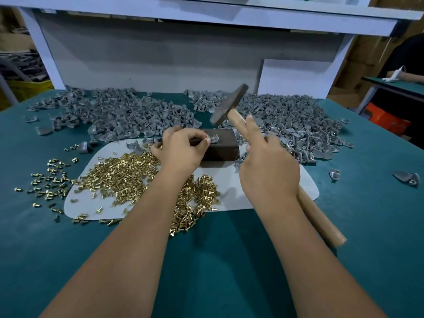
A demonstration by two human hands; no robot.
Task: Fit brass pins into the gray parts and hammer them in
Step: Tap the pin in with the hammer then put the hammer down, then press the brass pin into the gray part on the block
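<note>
Gripping the hammer [229, 106] head-up, right hand [268, 166]; left hand [183, 150] pinches gray part [214, 138].

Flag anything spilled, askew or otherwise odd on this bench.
Brass pins have strayed off the white mat onto the green table at left. A few gray parts lie apart from the piles. Nothing looks damaged.

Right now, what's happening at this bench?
A person is seating brass pins. The left hand pinches a gray part on the dark block, while the right hand holds the hammer raised above it. Loose pins cover the white mat; gray parts are piled behind.
</note>
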